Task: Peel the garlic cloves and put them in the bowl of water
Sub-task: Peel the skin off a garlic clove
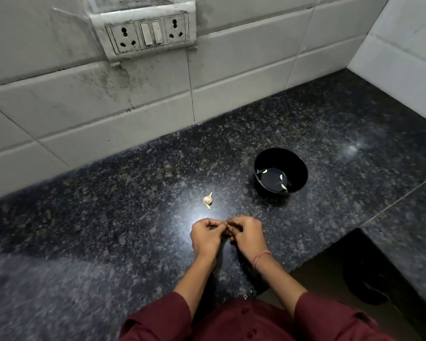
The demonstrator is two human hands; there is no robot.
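Nearest the camera I note maroon sleeves (158,316) on both forearms, which reach forward over the dark speckled granite countertop (96,230). A pink thread band (262,257) sits on the right wrist.

The left hand (205,236) and the right hand (246,236) meet just above the counter, knuckles up and fingers curled inward. Their fingertips come together on a small pale garlic clove (228,226). Both hands pinch it, but it is almost wholly hidden between them. I cannot tell how much of its skin remains.

Just beyond the hands, slightly to the left, a garlic bulb remnant (207,199) lies on the counter with its stem pointing up and to the right. A small pale scrap (209,207) lies just beside it on the near side. Neither hand touches them.

Further back and to the right stands a black bowl (301,179), upright, well apart from the hands. It holds water (271,179), and I count three peeled cloves (264,171) in it: one towards the left wall and two towards the near right.

At lower right the counter is cut away; a dark object (364,286) lies on the floor there, its nature unclear.

Behind the counter runs a white tiled wall (231,75), stained at left. A switch panel (148,33) is mounted there, with two sockets and two rocker switches between them.
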